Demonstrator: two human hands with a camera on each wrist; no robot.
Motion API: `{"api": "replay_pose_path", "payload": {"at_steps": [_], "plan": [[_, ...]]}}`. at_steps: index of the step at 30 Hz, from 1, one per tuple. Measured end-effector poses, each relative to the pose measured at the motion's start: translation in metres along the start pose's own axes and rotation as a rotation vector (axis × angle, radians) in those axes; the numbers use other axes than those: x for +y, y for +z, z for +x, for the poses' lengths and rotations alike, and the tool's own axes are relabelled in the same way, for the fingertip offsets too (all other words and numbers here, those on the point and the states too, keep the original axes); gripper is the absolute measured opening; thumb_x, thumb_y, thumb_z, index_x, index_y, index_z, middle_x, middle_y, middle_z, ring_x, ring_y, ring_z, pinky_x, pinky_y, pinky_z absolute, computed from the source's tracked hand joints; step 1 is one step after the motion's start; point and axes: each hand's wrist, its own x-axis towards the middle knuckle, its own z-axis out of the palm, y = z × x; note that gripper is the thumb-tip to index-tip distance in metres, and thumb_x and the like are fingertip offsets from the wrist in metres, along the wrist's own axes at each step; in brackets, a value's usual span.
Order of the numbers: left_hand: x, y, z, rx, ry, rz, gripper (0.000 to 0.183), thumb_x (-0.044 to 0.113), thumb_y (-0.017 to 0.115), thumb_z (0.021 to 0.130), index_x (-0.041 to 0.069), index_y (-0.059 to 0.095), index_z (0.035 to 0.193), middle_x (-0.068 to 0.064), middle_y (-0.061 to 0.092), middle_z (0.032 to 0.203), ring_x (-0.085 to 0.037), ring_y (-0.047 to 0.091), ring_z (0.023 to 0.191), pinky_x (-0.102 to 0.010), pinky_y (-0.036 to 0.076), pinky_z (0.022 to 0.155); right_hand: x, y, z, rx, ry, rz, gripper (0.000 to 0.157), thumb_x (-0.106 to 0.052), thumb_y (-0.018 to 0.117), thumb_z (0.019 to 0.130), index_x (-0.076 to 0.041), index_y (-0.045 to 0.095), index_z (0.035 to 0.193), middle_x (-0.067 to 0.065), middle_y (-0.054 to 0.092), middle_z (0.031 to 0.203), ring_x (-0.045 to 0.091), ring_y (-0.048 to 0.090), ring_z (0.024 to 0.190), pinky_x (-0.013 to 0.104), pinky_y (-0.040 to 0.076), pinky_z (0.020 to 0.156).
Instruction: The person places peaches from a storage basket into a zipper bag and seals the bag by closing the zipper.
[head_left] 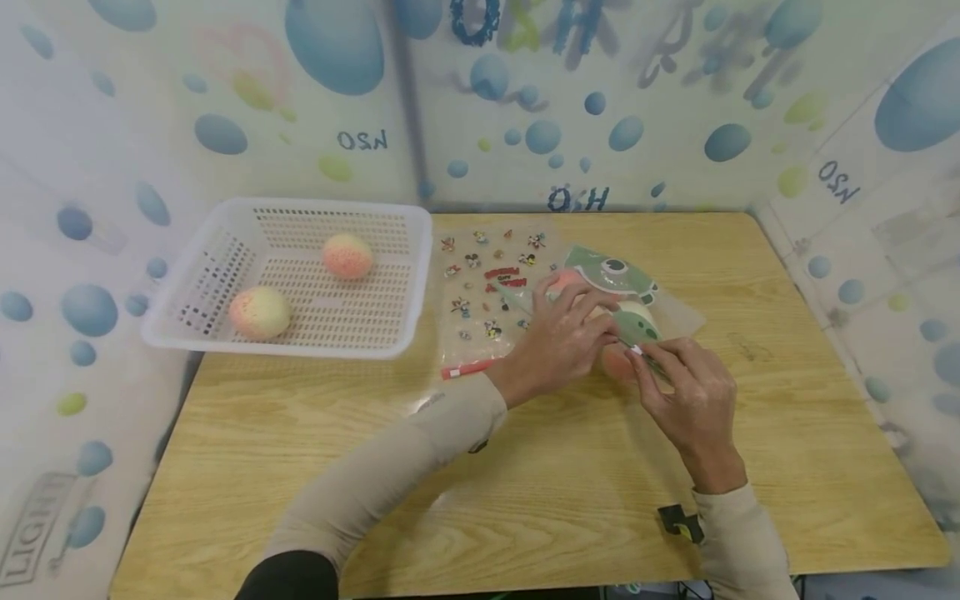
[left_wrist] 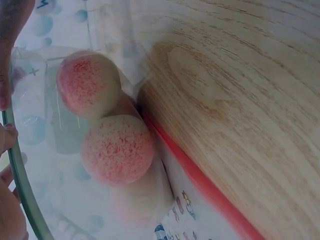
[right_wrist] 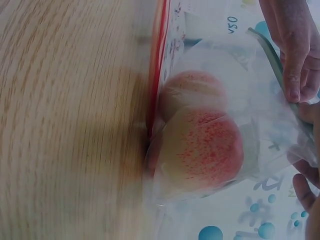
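While your left grip (head_left: 558, 337) and right grip (head_left: 693, 396) pinch the green strip (left_wrist: 30, 205) on the bag (left_wrist: 69, 130), centre-right of frame, uneven tugging could spill its peaches (left_wrist: 117, 150).

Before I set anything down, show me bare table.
The pale wooden table is bare at right, past the beige right sleeve; front middle, between both sleeves; left front, in front of the white plastic basket. Crowded: back centre, with the clear cartoon-printed bag and the clear-and-green bag of pink-speckled fruits.
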Motion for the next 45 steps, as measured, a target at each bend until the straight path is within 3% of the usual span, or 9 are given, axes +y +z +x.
{"api": "replay_pose_path", "payload": {"at_steps": [9, 27, 45], "plan": [[-0.003, -0.002, 0.0, 0.023, -0.002, -0.031, 0.017, 0.033, 0.05, 0.091, 0.024, 0.064, 0.092, 0.001, 0.054, 0.117, -0.023, 0.04, 0.115, -0.055, 0.013, 0.1, 0.001, -0.002, 0.001, 0.023, -0.012, 0.014, 0.024, -0.022, 0.068, 0.076, 0.002, 0.07, 0.077, 0.011, 0.062, 0.074, 0.028, 0.055, 0.056, 0.043, 0.042, 0.049], [-0.007, -0.004, -0.002, 0.015, -0.022, -0.031, 0.015, 0.033, 0.054, 0.089, 0.024, 0.065, 0.094, 0.003, 0.052, 0.119, -0.021, 0.038, 0.117, -0.055, 0.005, 0.101, 0.005, -0.006, -0.003, 0.151, -0.044, 0.041, 0.022, -0.021, 0.07, 0.071, 0.001, 0.07, 0.072, 0.008, 0.062, 0.068, 0.026, 0.052, 0.052, 0.04, 0.038, 0.046], [-0.01, -0.006, -0.005, 0.036, -0.039, -0.017, 0.016, 0.037, 0.055, 0.088, 0.024, 0.064, 0.09, 0.002, 0.052, 0.118, -0.021, 0.033, 0.12, -0.053, 0.006, 0.102, 0.003, -0.006, -0.005, 0.194, -0.027, 0.039, 0.024, -0.022, 0.068, 0.069, 0.002, 0.068, 0.067, 0.008, 0.06, 0.064, 0.025, 0.051, 0.047, 0.038, 0.037, 0.044]]}}
